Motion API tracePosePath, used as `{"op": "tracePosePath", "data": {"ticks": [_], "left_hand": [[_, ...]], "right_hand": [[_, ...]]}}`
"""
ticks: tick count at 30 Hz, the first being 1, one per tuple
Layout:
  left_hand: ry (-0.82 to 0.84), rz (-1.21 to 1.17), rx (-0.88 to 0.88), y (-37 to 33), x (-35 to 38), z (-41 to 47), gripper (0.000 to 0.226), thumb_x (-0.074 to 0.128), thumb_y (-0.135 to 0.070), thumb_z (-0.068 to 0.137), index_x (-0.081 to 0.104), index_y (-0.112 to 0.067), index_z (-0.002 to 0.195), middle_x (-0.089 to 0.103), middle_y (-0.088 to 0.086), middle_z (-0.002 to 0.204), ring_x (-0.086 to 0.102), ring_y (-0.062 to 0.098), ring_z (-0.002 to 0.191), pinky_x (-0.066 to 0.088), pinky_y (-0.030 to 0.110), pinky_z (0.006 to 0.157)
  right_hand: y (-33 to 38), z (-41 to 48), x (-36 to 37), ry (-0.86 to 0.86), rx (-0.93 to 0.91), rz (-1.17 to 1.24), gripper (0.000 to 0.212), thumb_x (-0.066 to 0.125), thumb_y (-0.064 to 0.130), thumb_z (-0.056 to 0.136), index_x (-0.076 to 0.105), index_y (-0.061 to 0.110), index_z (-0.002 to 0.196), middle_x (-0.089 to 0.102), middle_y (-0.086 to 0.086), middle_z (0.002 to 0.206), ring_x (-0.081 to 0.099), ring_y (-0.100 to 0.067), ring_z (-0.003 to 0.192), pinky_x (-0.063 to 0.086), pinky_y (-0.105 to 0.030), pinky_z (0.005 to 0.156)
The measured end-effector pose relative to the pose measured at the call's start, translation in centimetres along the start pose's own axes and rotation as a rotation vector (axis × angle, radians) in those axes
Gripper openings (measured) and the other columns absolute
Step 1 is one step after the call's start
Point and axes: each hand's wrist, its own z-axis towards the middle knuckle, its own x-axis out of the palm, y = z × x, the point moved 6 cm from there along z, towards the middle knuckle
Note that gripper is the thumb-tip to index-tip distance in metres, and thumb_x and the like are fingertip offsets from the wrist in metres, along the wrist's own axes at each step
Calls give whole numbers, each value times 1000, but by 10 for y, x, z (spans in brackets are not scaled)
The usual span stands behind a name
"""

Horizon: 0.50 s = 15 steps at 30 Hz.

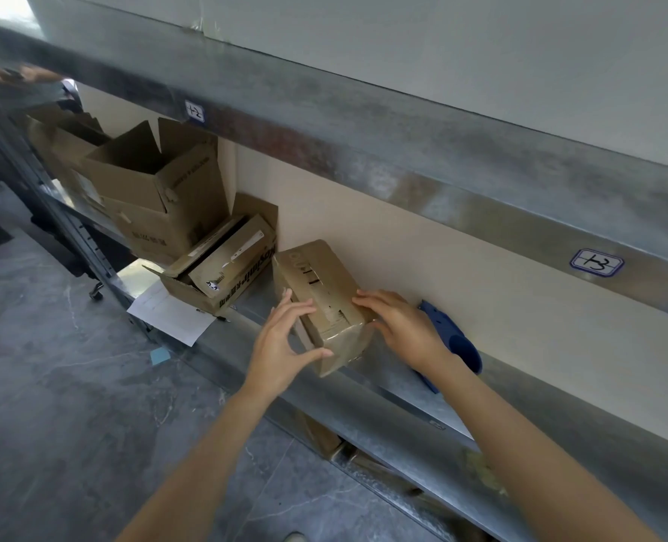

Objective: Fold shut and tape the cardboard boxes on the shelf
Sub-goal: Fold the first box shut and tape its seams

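From the head camera, the small box (320, 283) sat on the metal shelf (400, 387), close to its near edge, its flaps already folded down and shiny tape across the near end. The left hand (281, 342) gripped its near left corner, fingers spread over the top edge and thumb laid along the near face. The right hand (400, 326) lay with straight fingers flat on the top right edge. Both seemed placed to pin the flaps and rub the tape down so it would bond. Just right of the box lay a blue plastic tool (455, 344), probably the tape dispenser, kept within reach of the right hand. Farther left along the shelf stood a flat box (222, 267) with its flaps half raised. Beyond it a large open box (156, 189) gaped upward; both looked yet to be closed. A sheet of paper (170, 316) hung over the shelf's edge beside them. The shelving was dull grey steel against a pale wall, with a handwritten label (597, 263) on the beam above. The floor (70, 404) was dark veined stone.
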Motion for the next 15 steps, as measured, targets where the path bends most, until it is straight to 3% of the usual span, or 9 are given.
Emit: {"op": "tracePosePath", "data": {"ticks": [3,6,8,12,15], "left_hand": [[-28,72,69,-7,16,-4,64,85,-41,67,63,-22,124,54,-14,139,17,5,150,-3,38,121],[-75,188,114,-11,22,1,51,86,-34,70,67,-26,117,57,-17,130,23,11,149,-13,50,118],[-111,233,108,-13,27,5,46,86,-35,70,68,-29,112,59,-17,124,32,13,143,-9,54,119],[-149,304,60,-26,45,11,44,87,-41,68,70,-31,107,59,-15,116,44,17,126,6,59,120],[-136,286,62,-36,50,17,44,86,-44,68,71,-31,108,59,-16,116,46,15,120,17,61,117]], "right_hand": [[-8,-5,-7,-39,6,-64,53,59,-5,91,55,18,138,49,3,145,44,-16,133,42,-29,103],[-21,-10,-13,-32,109,-3,51,64,12,93,52,26,141,41,6,150,37,-13,135,40,-33,106],[-27,-14,-14,-7,174,83,52,66,21,92,51,30,141,34,9,153,32,-10,137,35,-27,106],[-26,-20,-11,-100,269,313,42,61,25,96,54,28,137,38,5,150,32,-10,139,21,-15,105],[-23,-20,-5,-137,350,361,48,59,37,96,49,25,141,36,4,152,29,-12,142,22,-21,110]]}}
